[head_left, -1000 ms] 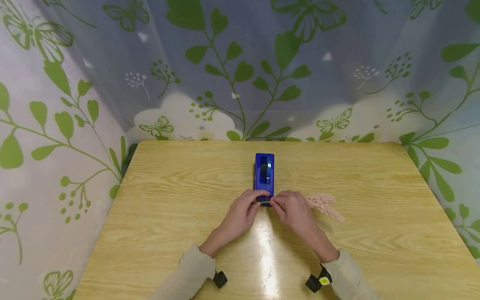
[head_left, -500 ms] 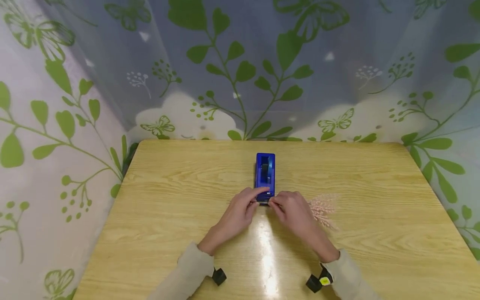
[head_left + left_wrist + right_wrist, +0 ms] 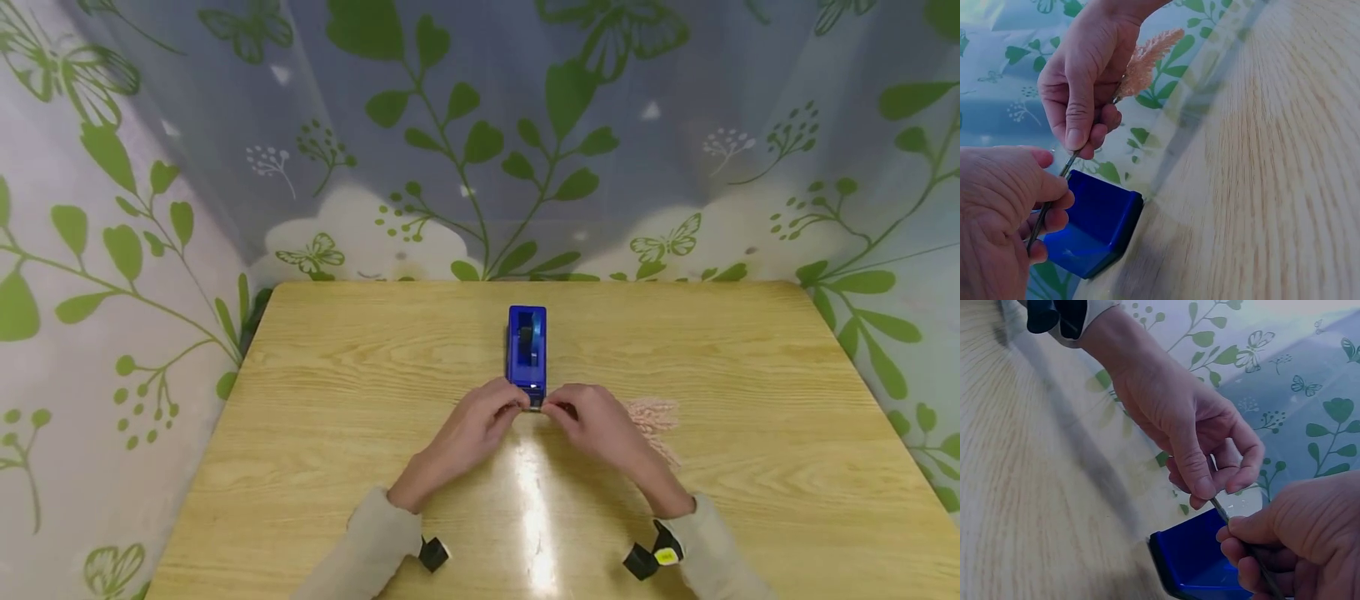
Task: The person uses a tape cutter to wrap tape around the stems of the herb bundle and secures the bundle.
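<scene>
My left hand (image 3: 472,421) and right hand (image 3: 596,421) meet at the front end of a blue tape dispenser (image 3: 528,350). Between thumb and fingers, each hand pinches the thin dark stem (image 3: 1038,228) of an artificial flower sprig, with a short stretch bare between them. Its pink flower spikes (image 3: 656,417) stick out beyond the right hand. In the left wrist view the stem runs slanting, with the spikes at its upper end. A shiny glint shows on the stem between the fingertips. The dispenser's front end lies close behind the stem.
The dispenser stands on a wood-grain table (image 3: 360,350). A curtain (image 3: 480,150) printed with green leaves and butterflies hangs behind and at both sides. Black wrist cameras (image 3: 433,554) sit near the sleeve cuffs.
My left index finger, earlier stretched over the dispenser's front, has drawn back to the stem. The fingertips are now level in front of the dispenser. The pink spikes have turned and shifted slightly downward.
</scene>
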`<act>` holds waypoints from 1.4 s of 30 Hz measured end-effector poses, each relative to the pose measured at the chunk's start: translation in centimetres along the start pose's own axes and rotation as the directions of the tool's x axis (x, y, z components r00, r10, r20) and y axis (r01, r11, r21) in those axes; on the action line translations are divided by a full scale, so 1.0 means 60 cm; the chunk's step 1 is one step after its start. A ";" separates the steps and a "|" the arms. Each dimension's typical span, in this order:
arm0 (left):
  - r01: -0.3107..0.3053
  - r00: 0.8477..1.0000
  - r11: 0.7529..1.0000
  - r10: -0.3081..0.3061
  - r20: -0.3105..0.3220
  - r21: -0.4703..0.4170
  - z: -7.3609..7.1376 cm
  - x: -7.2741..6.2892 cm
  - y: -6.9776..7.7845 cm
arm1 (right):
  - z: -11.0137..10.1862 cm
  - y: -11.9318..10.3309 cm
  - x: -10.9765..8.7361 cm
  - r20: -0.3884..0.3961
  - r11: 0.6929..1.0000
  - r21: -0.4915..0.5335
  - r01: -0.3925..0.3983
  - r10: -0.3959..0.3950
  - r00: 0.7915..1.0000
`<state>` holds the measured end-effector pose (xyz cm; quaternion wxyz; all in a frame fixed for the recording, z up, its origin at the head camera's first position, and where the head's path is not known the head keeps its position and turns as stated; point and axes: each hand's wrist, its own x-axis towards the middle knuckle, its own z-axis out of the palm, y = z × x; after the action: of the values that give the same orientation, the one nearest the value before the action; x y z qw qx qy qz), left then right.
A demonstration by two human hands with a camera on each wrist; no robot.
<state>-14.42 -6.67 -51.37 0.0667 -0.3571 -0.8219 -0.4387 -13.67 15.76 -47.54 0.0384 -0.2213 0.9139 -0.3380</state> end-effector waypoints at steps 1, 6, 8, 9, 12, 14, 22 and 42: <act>0.000 1.000 1.000 0.000 0.000 -0.004 0.000 -0.001 0.001 | -0.003 -0.001 0.000 0.007 1.000 0.006 -0.003 0.003 1.000; 0.020 1.000 1.000 -0.020 -0.015 0.002 0.002 -0.004 0.007 | -0.011 -0.005 -0.002 0.039 1.000 0.018 -0.017 0.016 0.999; 0.029 0.999 1.000 -0.029 -0.030 0.008 0.003 -0.005 0.010 | -0.013 -0.006 -0.002 0.046 1.000 0.017 -0.019 0.018 0.999; 0.030 0.999 0.999 -0.029 -0.040 0.011 0.004 -0.005 0.012 | -0.013 -0.007 -0.002 0.047 1.000 0.017 -0.017 0.016 0.999; 0.024 0.997 0.999 -0.022 -0.070 0.025 0.005 -0.005 0.015 | -0.013 -0.009 -0.002 0.042 1.000 0.014 -0.007 0.007 0.999; 0.019 0.996 0.999 -0.016 -0.088 0.034 0.006 -0.005 0.016 | -0.014 -0.010 -0.002 0.035 1.000 0.021 0.005 -0.005 0.999; 0.003 0.993 0.998 0.005 -0.119 0.070 0.007 -0.005 0.023 | -0.019 -0.011 -0.004 0.018 0.999 0.014 0.032 -0.032 0.999; 0.042 0.994 0.979 -0.020 -0.111 0.201 0.014 -0.006 0.031 | -0.014 -0.002 -0.006 -0.095 0.887 -0.264 0.377 -0.413 0.906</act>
<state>-12.80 -5.52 -50.79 0.1406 -0.3111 -0.8631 -0.3721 -13.50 16.36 -46.84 -0.1265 -0.3804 0.8838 -0.2413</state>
